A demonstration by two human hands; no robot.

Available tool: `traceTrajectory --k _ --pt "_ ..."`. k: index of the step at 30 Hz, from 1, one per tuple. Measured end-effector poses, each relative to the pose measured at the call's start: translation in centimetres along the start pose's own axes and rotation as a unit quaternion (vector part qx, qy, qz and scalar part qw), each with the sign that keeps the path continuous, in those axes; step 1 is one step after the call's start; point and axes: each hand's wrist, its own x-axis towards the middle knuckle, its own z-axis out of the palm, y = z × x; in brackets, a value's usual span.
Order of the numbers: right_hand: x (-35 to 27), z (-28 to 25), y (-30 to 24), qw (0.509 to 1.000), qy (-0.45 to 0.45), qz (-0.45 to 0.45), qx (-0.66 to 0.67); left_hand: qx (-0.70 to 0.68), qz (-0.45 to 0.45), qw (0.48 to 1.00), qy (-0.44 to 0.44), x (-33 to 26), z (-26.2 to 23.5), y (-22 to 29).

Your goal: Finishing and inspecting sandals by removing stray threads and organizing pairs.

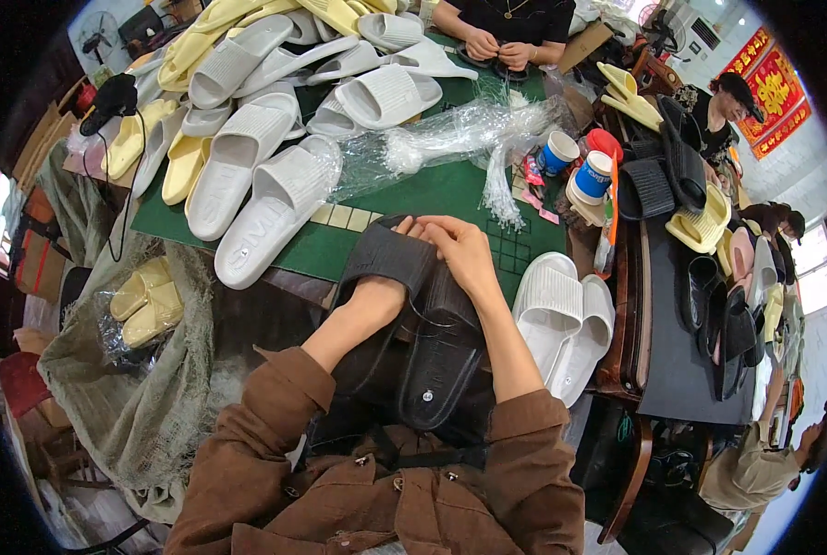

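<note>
My left hand (376,301) is pushed through the strap of a black slide slipper (387,261), its fingertips coming out at the toe end. There they meet the closed fingertips of my right hand (464,257); whatever these pinch is too small to make out. A second black slipper (439,365) lies beside the first, sole-bed up, under my right wrist. Between the two slippers a thin loop of cord or plastic shows. Both slippers are over my lap, at the near edge of the green table mat (339,242).
Grey slippers (270,217) and yellow slippers (191,55) are heaped at the far left. Clear plastic fasteners (450,139) lie mid-table, near blue paper cups (594,174). White slippers (561,314) sit right. A sack (127,398) hangs left. A co-worker's hands (496,51) work opposite.
</note>
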Motion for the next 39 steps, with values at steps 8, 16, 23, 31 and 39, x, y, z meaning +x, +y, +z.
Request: traceTrajectory --k 8,16,23,31,39 --pt "-0.2 0.1 0.5 0.996 0.063 -0.059 -0.008 -0.056 -0.116 0.991 0.025 -0.2 1.1 0.8" --pt "-0.5 -0.3 -0.4 0.993 0.075 -0.059 -0.063 -0.083 -0.118 0.983 0.111 -0.3 1.8 2.2" --pt "-0.3 0.0 -0.2 0.993 0.069 -0.066 -0.07 -0.092 -0.151 0.979 0.099 -0.4 1.6 2.2" --pt "0.1 -1.0 0.6 0.995 0.098 0.005 0.036 -0.067 -0.05 0.997 -0.003 -3.5 -1.0 2.4" --pt "1.0 -1.6 -0.2 0.985 0.129 -0.02 0.113 -0.167 -0.219 0.961 -0.033 -2.8 -2.0 4.5"
